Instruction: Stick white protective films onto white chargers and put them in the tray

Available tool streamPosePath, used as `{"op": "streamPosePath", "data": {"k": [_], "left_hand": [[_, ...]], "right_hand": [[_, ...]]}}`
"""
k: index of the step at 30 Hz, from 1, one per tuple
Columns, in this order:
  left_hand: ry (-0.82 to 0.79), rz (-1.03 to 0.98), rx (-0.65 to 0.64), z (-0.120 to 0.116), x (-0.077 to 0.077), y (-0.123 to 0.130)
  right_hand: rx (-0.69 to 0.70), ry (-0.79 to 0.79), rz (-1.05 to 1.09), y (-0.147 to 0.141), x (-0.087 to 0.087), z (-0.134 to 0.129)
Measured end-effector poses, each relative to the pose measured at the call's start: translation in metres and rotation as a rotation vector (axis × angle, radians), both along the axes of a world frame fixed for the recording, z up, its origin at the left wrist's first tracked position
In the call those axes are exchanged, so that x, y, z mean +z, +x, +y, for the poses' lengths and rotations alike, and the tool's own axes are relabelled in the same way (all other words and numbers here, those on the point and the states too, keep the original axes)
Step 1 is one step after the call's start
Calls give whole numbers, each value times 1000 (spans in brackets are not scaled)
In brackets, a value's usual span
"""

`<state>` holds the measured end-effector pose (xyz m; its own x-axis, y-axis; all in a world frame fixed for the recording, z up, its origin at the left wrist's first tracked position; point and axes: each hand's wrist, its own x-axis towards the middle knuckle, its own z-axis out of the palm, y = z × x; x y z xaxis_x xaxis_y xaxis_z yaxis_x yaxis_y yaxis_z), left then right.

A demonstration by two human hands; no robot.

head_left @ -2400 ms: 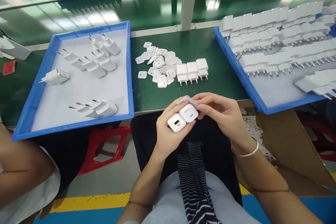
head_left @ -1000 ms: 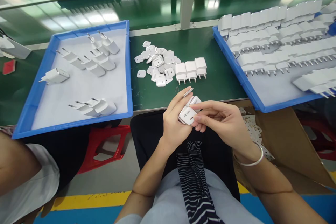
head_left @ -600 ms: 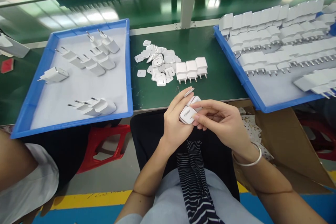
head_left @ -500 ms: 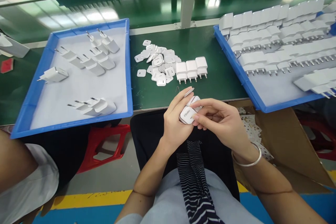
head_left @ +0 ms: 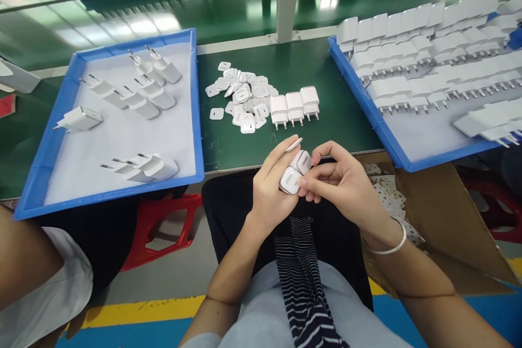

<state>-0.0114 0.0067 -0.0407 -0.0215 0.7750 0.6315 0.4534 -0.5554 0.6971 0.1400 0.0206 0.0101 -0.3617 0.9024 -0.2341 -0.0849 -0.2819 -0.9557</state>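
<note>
My left hand (head_left: 271, 187) is wrapped round two white chargers (head_left: 290, 180), their printed square ends facing up side by side. A thin white cap (head_left: 294, 144) is pinched between the fingers of that same hand. My right hand (head_left: 340, 182) touches the chargers from the right, thumb on the nearer one and index finger at the edge of the farther one. Just beyond the hands, three white plugs (head_left: 294, 107) stand in a row on the green table (head_left: 346, 114), beside a heap of loose white caps (head_left: 244, 95).
A blue tray (head_left: 199, 136) with several plugs is on the left. Another blue tray (head_left: 362, 109), holding rows of plugs, is on the right. Below it is a cardboard box (head_left: 452, 217). A person's arm (head_left: 24, 255) shows at the lower left, near a red stool (head_left: 185, 223).
My right index finger has lifted and drawn back from the farther charger, whose printed end now shows. The view has shifted slightly.
</note>
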Motion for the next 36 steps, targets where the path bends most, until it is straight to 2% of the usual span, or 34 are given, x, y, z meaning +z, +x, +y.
{"op": "streamPosePath", "data": {"k": [8, 12, 19, 22, 25, 28, 32, 36], "left_hand": [[34, -28, -20, 0, -2, 1], [-43, -145, -33, -1, 2, 2], [-111, -221, -28, 0, 5, 1], [-83, -201, -30, -1, 5, 0], [-27, -187, -36, -2, 7, 0], [26, -199, -40, -4, 7, 2], [-5, -217, -21, -6, 5, 1], [-46, -215, -19, -6, 3, -1]], "right_hand": [[6, -3, 19, 1, -2, -2], [-16, 94, 39, 0, -2, -8], [-358, 455, -95, -10, -8, -10], [-390, 519, -115, -19, -15, -8], [-346, 509, -100, -31, -19, -8], [-290, 417, -15, -41, -19, -9], [-236, 285, 93, -46, -16, -9], [-169, 246, 132, -44, -18, -9]]}}
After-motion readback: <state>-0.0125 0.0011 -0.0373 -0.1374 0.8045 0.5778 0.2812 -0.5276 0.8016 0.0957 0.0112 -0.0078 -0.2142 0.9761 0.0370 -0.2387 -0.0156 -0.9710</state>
